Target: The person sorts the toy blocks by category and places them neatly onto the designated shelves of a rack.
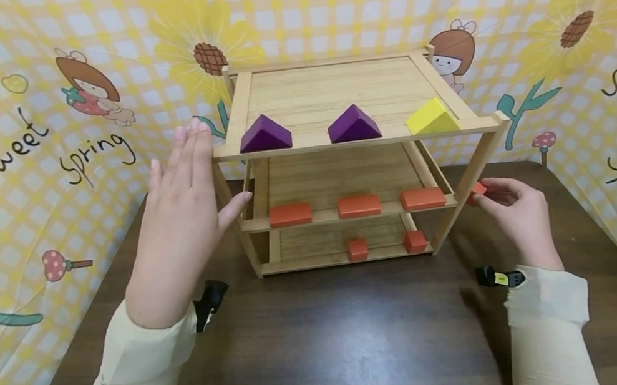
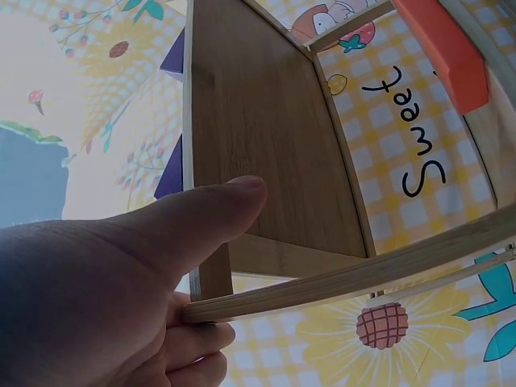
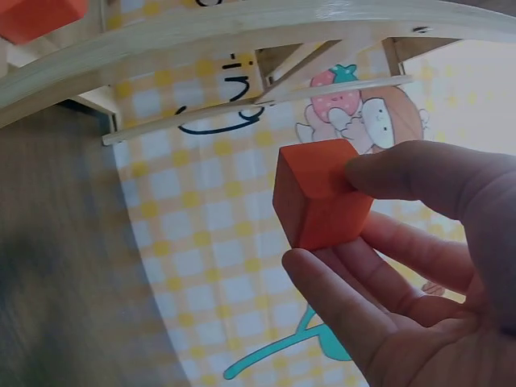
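A three-tier wooden shelf stands upright on the table. My left hand lies along its upper left corner, fingers straight and thumb spread to the right; in the left wrist view the thumb reaches inside past the front post. Beyond the right post, my right hand pinches a red cube block between thumb and fingers, held off the table. On the bottom tier sit two more red cubes, a left one and a right one.
The top tier carries two purple triangular blocks, a left one and a right one, plus a yellow one. Three orange-red rectangular blocks line the middle tier. A yellow checked cloth surrounds the brown table.
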A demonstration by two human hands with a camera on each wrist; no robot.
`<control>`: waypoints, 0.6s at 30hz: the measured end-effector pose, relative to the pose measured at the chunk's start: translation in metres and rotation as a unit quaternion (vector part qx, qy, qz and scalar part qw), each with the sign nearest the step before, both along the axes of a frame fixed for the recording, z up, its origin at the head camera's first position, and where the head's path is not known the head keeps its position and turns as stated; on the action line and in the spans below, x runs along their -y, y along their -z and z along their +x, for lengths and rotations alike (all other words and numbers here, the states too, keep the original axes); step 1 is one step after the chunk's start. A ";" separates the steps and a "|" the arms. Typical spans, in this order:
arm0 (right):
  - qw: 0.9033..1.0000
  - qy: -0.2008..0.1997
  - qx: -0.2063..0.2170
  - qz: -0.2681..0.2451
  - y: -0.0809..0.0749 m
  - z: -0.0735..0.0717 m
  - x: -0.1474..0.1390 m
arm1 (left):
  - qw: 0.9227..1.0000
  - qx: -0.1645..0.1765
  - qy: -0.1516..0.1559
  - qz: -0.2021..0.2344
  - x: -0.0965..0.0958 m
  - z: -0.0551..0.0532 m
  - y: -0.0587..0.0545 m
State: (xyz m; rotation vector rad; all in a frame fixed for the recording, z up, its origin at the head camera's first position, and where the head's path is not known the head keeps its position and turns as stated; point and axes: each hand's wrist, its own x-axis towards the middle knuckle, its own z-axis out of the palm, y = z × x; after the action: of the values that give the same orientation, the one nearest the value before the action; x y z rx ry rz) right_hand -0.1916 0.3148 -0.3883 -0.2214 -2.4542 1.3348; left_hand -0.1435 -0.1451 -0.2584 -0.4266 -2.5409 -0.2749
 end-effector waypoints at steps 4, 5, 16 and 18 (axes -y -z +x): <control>1.000 -0.005 0.009 0.014 -0.003 0.002 -0.001 | 1.000 -0.004 0.001 -0.001 0.000 0.000 0.000; 1.000 -0.006 0.013 0.020 -0.005 0.003 -0.001 | 1.000 -0.005 0.001 -0.001 0.000 0.000 0.001; 0.999 -0.020 -0.005 0.039 -0.021 0.014 -0.001 | 1.000 -0.002 0.000 0.009 -0.001 0.000 0.001; 0.999 -0.021 -0.009 0.037 -0.025 0.017 0.000 | 1.000 -0.003 0.000 0.010 -0.001 0.000 0.001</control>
State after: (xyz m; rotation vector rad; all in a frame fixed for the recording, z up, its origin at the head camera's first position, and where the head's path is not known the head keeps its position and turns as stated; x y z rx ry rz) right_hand -0.1749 0.3151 -0.3635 -0.1398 -2.5018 1.2538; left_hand -0.1439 -0.1440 -0.2592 -0.4202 -2.5294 -0.2986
